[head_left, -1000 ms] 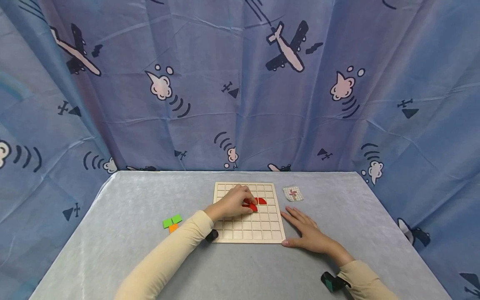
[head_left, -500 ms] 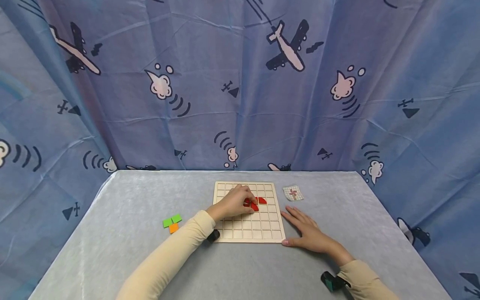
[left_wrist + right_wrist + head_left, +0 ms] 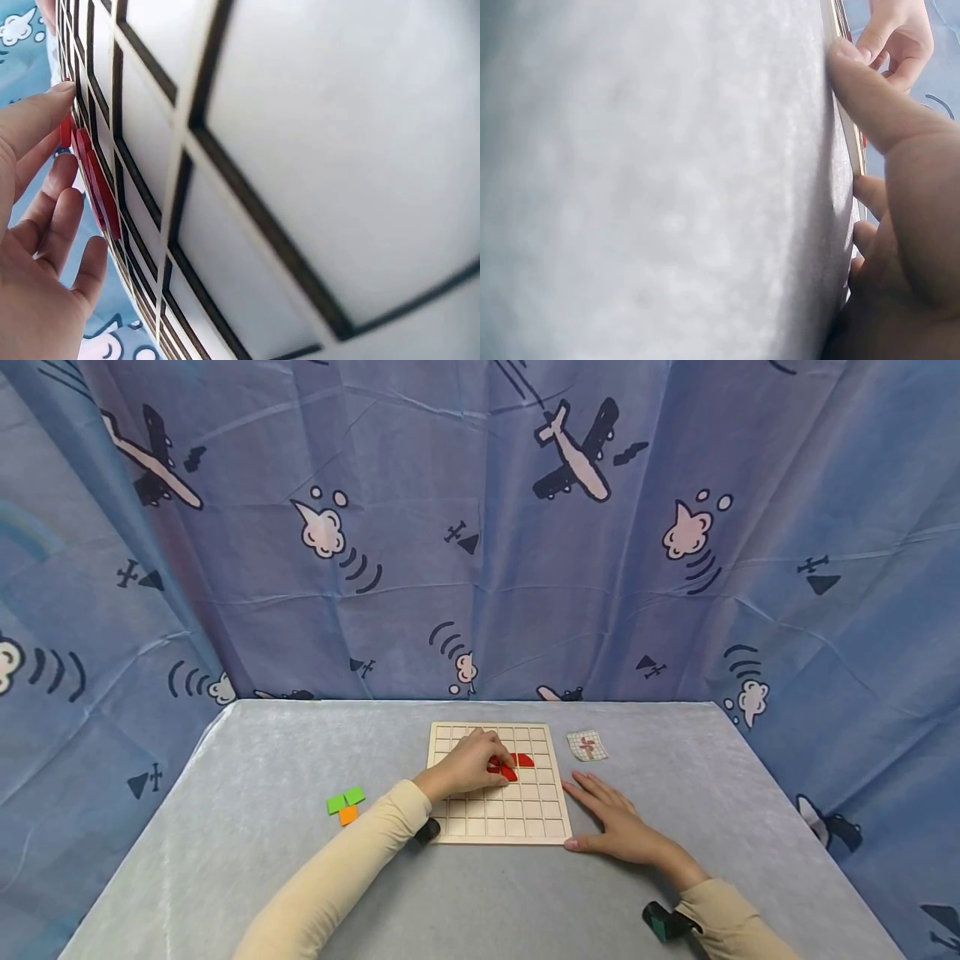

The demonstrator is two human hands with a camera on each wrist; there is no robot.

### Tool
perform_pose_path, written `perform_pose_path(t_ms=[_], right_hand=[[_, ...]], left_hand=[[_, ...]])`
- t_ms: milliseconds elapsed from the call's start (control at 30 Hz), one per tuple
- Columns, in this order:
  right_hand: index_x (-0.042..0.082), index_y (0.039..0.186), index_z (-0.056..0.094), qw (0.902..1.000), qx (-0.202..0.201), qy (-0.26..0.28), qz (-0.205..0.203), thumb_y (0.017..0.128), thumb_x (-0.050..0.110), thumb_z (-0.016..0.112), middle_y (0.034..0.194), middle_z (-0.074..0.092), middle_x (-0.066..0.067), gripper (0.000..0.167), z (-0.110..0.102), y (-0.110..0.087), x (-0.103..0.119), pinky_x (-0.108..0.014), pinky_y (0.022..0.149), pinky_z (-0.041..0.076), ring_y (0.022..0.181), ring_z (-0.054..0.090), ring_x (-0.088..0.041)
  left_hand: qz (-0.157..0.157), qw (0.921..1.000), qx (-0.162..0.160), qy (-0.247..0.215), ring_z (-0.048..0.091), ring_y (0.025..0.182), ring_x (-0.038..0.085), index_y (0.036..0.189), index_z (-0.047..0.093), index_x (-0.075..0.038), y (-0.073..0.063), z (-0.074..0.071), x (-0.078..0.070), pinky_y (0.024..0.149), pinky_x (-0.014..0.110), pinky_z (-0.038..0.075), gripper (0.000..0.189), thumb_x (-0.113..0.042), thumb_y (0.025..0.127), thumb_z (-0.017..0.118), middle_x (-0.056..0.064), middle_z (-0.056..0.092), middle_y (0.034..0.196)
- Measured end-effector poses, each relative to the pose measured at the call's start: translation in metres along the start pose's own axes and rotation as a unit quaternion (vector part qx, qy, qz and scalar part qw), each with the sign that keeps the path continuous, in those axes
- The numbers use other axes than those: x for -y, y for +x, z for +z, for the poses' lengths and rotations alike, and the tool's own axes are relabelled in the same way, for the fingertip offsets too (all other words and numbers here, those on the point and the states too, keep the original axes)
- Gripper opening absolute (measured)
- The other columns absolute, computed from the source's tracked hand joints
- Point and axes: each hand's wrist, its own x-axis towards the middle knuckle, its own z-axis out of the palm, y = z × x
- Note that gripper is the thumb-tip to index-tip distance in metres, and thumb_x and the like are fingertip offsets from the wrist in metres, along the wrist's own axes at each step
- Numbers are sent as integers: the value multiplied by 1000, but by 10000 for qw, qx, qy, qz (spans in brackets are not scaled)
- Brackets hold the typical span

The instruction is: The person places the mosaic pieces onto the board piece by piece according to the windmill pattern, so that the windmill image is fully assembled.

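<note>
Head view: I see the left hand [image 3: 471,766] pinch a red piece [image 3: 66,133] on the board [image 3: 501,828]; the right hand [image 3: 617,828] lies spread beside the board. The piece looks light and hard; hold its edges.

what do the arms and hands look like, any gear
The left sleeve and right sleeve are plain cream. The left hand and right hand are gloveless. The left wrist camera is black; the right wrist camera is black with a dark green patch.
</note>
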Motion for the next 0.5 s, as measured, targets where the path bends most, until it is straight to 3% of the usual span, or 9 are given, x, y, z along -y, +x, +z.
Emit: perform_pose_path(t_ms=[500], right_hand=[[12,153,37,10000,-31,-17,-25,79,49,77,163,24,-20,91,0,-1,0,-74,110,14,149,16,-48]], left_hand=[[-17,10000,2,12,46,91,13,102,78,-19,1,4,3,78,27,34,24,-28,80,82,-1,66,100]])
